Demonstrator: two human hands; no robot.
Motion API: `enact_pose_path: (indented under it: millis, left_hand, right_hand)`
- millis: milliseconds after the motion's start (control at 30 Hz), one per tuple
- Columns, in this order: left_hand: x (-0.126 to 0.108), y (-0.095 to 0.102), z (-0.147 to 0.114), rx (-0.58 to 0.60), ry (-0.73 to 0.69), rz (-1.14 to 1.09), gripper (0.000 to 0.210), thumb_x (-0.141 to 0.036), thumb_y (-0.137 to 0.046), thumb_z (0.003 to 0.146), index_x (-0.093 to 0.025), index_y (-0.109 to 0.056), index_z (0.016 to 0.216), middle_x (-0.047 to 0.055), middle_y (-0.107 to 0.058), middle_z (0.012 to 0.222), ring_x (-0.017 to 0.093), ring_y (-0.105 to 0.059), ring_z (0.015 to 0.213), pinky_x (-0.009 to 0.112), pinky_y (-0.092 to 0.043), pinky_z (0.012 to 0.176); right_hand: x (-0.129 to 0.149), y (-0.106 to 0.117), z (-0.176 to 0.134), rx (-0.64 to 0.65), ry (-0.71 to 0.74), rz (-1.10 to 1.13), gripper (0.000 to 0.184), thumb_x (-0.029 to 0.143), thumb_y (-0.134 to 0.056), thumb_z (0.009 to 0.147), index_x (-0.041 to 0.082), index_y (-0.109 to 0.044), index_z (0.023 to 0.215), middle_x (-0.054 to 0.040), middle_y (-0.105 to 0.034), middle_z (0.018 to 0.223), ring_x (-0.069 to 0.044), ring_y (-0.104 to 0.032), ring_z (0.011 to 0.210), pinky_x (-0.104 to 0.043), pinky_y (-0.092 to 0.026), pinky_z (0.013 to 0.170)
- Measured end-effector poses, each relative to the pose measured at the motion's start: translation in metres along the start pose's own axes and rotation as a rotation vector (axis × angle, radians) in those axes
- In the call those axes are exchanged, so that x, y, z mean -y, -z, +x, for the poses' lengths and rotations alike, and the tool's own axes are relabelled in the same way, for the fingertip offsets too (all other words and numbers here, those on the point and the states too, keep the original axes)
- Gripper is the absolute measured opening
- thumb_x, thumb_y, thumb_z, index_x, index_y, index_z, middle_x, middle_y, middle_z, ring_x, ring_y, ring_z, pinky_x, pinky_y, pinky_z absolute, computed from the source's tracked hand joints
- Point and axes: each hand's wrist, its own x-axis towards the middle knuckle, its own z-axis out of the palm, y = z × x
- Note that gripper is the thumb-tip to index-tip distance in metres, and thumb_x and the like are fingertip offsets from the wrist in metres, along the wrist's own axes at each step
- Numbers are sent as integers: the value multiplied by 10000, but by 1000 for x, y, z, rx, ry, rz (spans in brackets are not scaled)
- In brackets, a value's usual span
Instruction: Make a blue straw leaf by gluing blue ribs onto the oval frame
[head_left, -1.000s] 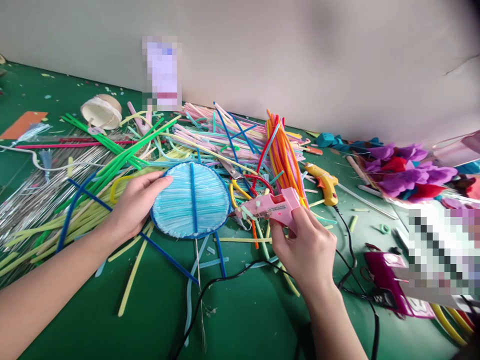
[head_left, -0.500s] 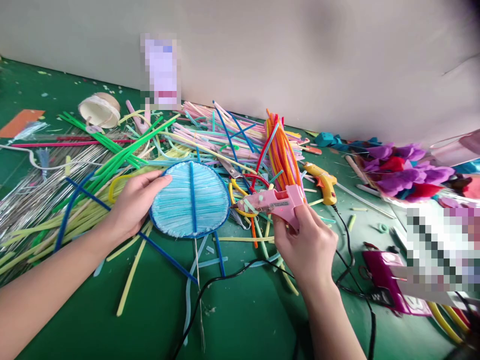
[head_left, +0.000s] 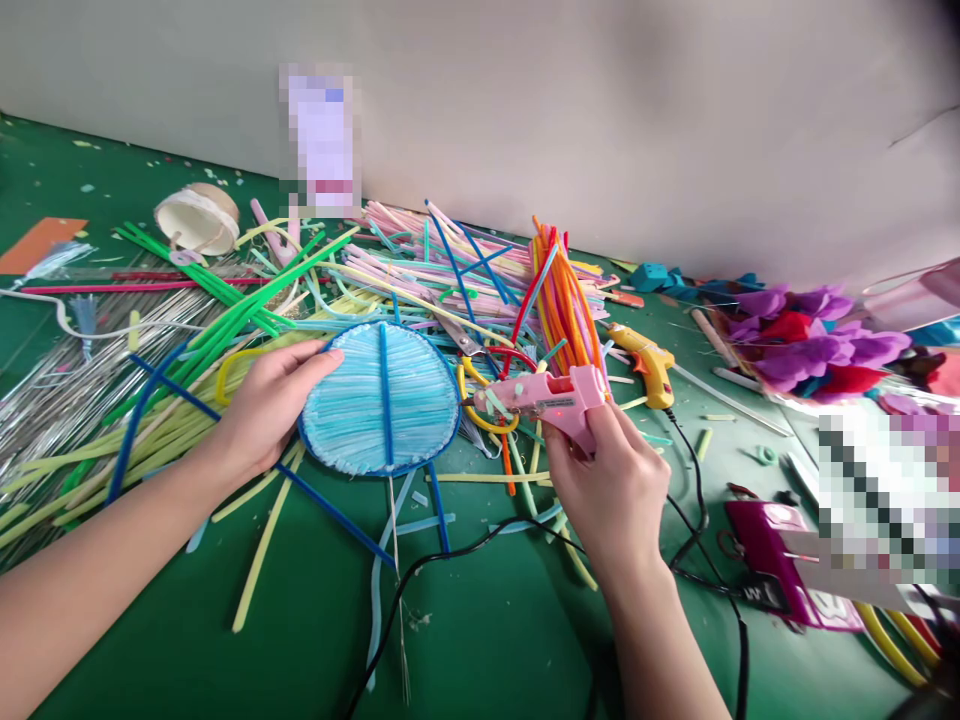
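Between thumb and fingers, my left hand (head_left: 274,410) grips the left edge of a light-blue oval pipe-cleaner panel (head_left: 349,405). A dark blue rim runs round it, a dark blue strip (head_left: 387,395) goes down its middle, and thin wires (head_left: 397,580) hang below. My right hand (head_left: 611,475) is wrapped round the handle of a pink hot glue gun (head_left: 559,400). Its nozzle points left, close to the panel's right edge; I cannot tell whether it touches. Behind the nozzle lie scissors (head_left: 466,345) with yellow and red handles nearby.
Pipe cleaners in bundles, green (head_left: 247,300), pink (head_left: 390,270) and orange (head_left: 566,300), cover the table's back. A yellow glue gun (head_left: 649,365) lies right, near purple petals (head_left: 817,345). Black cable (head_left: 450,553) crosses the front. A tape roll (head_left: 199,218) and blurred phone-like screen (head_left: 324,140) are behind.
The pink glue gun and my right hand have shifted very slightly, with the gun's rear a little higher and further left. My left hand and the panel look unchanged.
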Motion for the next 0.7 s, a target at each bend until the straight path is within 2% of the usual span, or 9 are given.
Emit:
enact_pose_path:
  millis: [133, 200, 367, 567, 700]
  left_hand:
    - [-1, 0, 0, 14, -1, 2, 329, -363, -850, 693, -202, -778, 971, 8, -787, 905, 172, -711, 796, 219, -565, 642]
    - [-2, 0, -1, 20, -6, 3, 314, -365, -840, 705, -198, -777, 964, 9, -787, 894, 172, -709, 796, 220, -559, 651]
    - [-3, 0, -1, 25, -26, 8, 292, -369, -831, 714, -196, -775, 941, 9, -787, 890, 174, -703, 798, 222, -546, 657]
    - [-2, 0, 1, 17, -8, -2, 311, -374, -841, 699, -205, -779, 952, -3, -782, 851, 165, -695, 763, 218, -535, 642]
    - [0, 1, 1, 41, -17, 6, 317, -381, -828, 713, -212, -783, 977, -8, -777, 841, 153, -687, 760, 205, -526, 639]
  right_hand:
    - [1, 0, -1, -81, -52, 34, 307, 318, -670, 823, 233, -400, 706, 50, -494, 626, -109, -440, 502, -242, -327, 484]
    - [4, 1, -2, -81, -22, 98, 350, 313, -689, 793, 239, -365, 682, 66, -445, 599, -97, -406, 483, -235, -325, 476]
    - [14, 4, -5, 49, 114, 241, 283, 217, -630, 795, 237, -365, 695, 68, -412, 604, -94, -388, 490, -228, -311, 462]
    - [23, 1, -6, 80, 155, 280, 284, 191, -609, 835, 227, -362, 701, 57, -432, 624, -84, -420, 492, -223, -304, 454]
    - [25, 0, -8, 107, 186, 281, 214, 184, -608, 846, 210, -424, 739, 44, -468, 654, -87, -439, 510, -225, -324, 475]
